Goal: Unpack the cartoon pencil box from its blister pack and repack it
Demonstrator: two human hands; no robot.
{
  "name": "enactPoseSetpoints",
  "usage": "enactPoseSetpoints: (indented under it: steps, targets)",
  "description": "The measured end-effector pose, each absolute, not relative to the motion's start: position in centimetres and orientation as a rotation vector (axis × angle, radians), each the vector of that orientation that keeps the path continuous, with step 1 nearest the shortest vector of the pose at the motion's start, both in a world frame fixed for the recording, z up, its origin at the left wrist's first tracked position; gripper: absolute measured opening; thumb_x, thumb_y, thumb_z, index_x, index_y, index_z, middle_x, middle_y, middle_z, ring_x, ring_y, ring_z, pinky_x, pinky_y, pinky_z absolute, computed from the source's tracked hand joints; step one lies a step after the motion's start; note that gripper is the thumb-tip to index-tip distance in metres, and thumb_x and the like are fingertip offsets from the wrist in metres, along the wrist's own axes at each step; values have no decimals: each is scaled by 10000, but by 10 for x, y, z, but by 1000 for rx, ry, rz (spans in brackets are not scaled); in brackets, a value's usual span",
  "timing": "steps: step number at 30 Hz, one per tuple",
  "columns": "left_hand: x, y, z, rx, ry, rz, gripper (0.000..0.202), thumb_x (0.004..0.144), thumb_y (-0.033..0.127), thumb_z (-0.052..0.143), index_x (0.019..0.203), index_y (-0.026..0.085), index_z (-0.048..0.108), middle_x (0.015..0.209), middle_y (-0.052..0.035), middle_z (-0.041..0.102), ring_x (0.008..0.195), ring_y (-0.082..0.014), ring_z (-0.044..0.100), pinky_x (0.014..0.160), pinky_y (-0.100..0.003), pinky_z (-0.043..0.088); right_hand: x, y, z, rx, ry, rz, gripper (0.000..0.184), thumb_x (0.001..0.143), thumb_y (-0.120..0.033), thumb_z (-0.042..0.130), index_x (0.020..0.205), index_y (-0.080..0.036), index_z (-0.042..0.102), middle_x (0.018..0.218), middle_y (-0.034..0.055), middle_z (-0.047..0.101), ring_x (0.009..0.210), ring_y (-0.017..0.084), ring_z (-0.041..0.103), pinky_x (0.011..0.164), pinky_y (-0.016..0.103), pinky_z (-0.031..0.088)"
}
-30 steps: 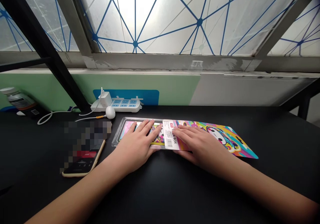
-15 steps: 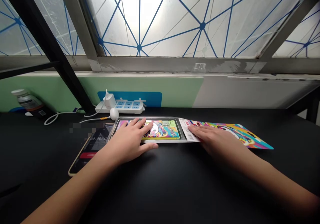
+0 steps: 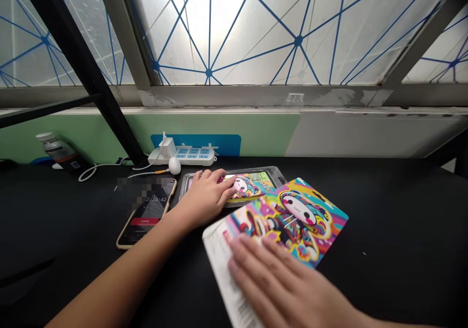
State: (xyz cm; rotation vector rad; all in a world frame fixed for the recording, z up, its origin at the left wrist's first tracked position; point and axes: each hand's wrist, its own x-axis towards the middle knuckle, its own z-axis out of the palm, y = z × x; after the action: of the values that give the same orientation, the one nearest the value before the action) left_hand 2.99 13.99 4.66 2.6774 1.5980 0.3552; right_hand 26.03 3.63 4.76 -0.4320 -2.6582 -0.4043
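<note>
My left hand (image 3: 210, 194) rests on a clear plastic blister tray (image 3: 278, 174), its bent fingers a little apart on top of a colourful flat pack (image 3: 252, 185) inside. The thumb is mostly out of sight. My right hand (image 3: 270, 279) is on a brightly printed cardboard card (image 3: 303, 216) with a cartoon figure and a white barcode strip. Its fingers lie close together over the white end, and the thumb is hidden, apparently beneath. The card is raised in front of the tray, slanting up to the right, and overlaps the tray's lower right corner in view.
Left of the tray lies a phone (image 3: 148, 216) with its screen lit. Behind it are a white power strip (image 3: 190, 155) with a plug and a round white cable piece (image 3: 174, 165). A bottle (image 3: 60, 150) leans near the black post (image 3: 84, 74). The black desk (image 3: 395, 211) meets the wall below the window.
My right hand has brought the card left and nearer to me, turning it. My left hand has shifted slightly right and its fingers have bent more. The tray has turned a little.
</note>
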Motion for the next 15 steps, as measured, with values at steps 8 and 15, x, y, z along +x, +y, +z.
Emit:
enactPoseSetpoints:
  steps: [8, 15]
  targets:
    - [27, 138, 47, 2705, 1537, 423, 427, 1020, 461, 444, 1280, 209, 670, 1432, -85, 601, 1154, -299, 568, 1033, -467, 470, 213, 10, -25, -586, -2517, -589, 385, 979, -182, 424, 1257, -65, 662, 1202, 178, 747, 1063, 325, 735, 793, 411, 611]
    - [28, 140, 42, 2730, 1541, 406, 438, 1022, 428, 450, 1359, 206, 619, 1479, -100, 569, 1249, -311, 543, 1077, -495, 448, 190, 75, 15, -624, -2797, 57, 482, 1042, -401, 420, 1341, -68, 598, 1369, 208, 646, 1320, 319, 557, 1123, 483, 430]
